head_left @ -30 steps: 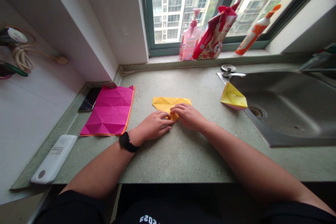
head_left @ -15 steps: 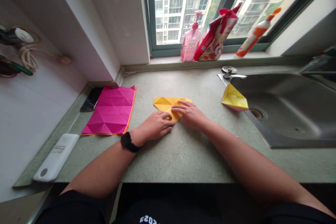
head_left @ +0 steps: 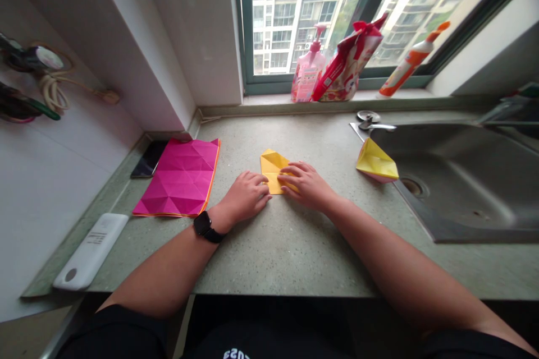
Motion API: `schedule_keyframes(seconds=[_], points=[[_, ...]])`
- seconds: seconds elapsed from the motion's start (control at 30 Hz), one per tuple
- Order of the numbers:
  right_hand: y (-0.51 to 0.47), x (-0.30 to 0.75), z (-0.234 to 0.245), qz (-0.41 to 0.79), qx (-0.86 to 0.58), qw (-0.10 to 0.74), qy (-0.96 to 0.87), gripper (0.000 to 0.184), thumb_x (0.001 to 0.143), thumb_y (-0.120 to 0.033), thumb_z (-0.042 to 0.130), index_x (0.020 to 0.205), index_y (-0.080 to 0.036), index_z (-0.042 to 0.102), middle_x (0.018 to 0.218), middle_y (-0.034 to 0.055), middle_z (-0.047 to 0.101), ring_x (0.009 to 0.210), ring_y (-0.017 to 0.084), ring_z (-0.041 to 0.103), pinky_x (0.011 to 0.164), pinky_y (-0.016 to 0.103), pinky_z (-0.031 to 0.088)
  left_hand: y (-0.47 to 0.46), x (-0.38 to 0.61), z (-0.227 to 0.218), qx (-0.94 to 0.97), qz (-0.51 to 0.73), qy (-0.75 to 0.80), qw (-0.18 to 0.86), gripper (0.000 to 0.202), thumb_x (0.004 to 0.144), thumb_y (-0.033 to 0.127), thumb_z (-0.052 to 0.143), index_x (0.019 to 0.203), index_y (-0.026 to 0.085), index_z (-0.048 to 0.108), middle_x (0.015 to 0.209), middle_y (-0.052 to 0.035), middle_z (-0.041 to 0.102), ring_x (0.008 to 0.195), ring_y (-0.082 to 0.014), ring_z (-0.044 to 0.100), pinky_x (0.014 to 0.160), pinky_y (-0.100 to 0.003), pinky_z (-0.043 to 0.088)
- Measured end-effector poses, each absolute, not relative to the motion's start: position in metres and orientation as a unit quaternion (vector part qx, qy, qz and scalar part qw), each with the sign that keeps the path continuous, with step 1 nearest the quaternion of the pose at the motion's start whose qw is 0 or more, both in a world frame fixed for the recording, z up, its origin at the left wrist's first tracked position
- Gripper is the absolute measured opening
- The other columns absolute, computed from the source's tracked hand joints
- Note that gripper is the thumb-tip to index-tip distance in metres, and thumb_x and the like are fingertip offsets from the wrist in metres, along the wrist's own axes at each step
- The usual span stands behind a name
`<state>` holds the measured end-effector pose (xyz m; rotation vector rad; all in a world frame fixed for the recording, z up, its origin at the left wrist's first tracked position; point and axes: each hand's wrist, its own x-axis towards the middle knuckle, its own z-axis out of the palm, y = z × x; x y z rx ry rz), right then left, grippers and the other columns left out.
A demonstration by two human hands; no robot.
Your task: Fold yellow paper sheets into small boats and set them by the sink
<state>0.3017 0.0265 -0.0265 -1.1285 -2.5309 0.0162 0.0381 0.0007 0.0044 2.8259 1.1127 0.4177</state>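
Note:
A folded sheet of yellow-orange paper (head_left: 274, 171) with crease lines lies on the counter in front of me. My right hand (head_left: 309, 185) rests on its right part, fingers spread over the paper and covering that side. At the paper's lower left edge is my left hand (head_left: 248, 196), its fingers slightly bent and apart, with the fingertips touching the edge. The underside of the paper is hidden. To the right, a folded yellow paper piece (head_left: 376, 160) stands by the sink's corner, away from both hands.
A stack of creased magenta and orange paper (head_left: 181, 176) lies left, beside a dark phone (head_left: 148, 159) and a white power bank (head_left: 91, 251). On the right is a steel sink (head_left: 458, 179). A pink pump bottle (head_left: 308, 73), a red bag (head_left: 349, 64) and an orange-white bottle (head_left: 406, 64) line the windowsill.
The yellow-orange paper has turned, its point no longer facing me, and more of it lies under my right hand. My left hand has shifted slightly left and away from me.

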Motion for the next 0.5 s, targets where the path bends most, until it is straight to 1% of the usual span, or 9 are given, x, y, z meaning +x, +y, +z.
schedule_keyframes(seconds=[0.07,0.17,0.27,0.33,0.4,0.5], points=[[0.027,0.304,-0.025,0.007,-0.401,0.184,-0.897,0.023,0.105,-0.035,0.066,0.12,-0.028,0.083,0.134,0.009,0.079,0.137,0.035,0.063,0.124,0.063,0.041,0.003,0.036,0.003,0.903,0.144,0.405,0.017,0.02,0.107,0.031,0.066,0.104,0.019,0.082,0.131,-0.0116,0.075,0.122,-0.031,0.066,0.118,-0.057,0.045],[0.026,0.307,-0.023,0.024,-0.391,0.179,-0.902,0.022,0.105,-0.036,0.067,0.118,-0.029,0.083,0.13,0.0066,0.081,0.138,0.035,0.063,0.127,0.067,0.036,0.005,0.033,0.001,0.879,0.14,0.455,0.002,0.021,0.107,0.029,0.064,0.106,0.02,0.083,0.133,-0.0115,0.075,0.124,-0.0322,0.066,0.119,-0.058,0.045],[0.023,0.308,-0.02,0.043,-0.365,0.165,-0.915,0.023,0.104,-0.037,0.068,0.121,-0.03,0.083,0.128,0.0056,0.082,0.133,0.034,0.066,0.127,0.069,0.034,0.005,0.032,-0.002,0.859,0.13,0.495,-0.009,0.023,0.106,0.031,0.066,0.119,0.021,0.081,0.138,-0.0133,0.073,0.129,-0.0347,0.064,0.118,-0.06,0.045],[0.021,0.307,-0.017,0.054,-0.341,0.155,-0.925,0.024,0.105,-0.036,0.067,0.122,-0.03,0.083,0.128,0.0053,0.082,0.132,0.033,0.067,0.127,0.069,0.034,0.006,0.032,-0.004,0.85,0.122,0.512,-0.017,0.03,0.106,0.034,0.067,0.13,0.02,0.077,0.142,-0.0159,0.071,0.132,-0.037,0.062,0.118,-0.062,0.045],[0.018,0.304,-0.016,0.068,-0.32,0.151,-0.933,0.027,0.106,-0.034,0.063,0.125,-0.029,0.082,0.129,0.0063,0.081,0.132,0.031,0.067,0.127,0.065,0.037,0.007,0.033,-0.006,0.848,0.122,0.515,-0.017,0.033,0.106,0.035,0.067,0.133,0.017,0.074,0.144,-0.0178,0.069,0.133,-0.0374,0.062,0.118,-0.061,0.046],[0.015,0.301,-0.016,0.081,-0.309,0.151,-0.935,0.032,0.107,-0.033,0.06,0.129,-0.026,0.081,0.13,0.0104,0.079,0.124,0.029,0.071,0.119,0.057,0.049,0.008,0.034,-0.007,0.855,0.149,0.497,0.0,0.027,0.108,0.033,0.061,0.125,0.016,0.073,0.139,-0.0157,0.072,0.129,-0.0334,0.064,0.118,-0.054,0.048]])
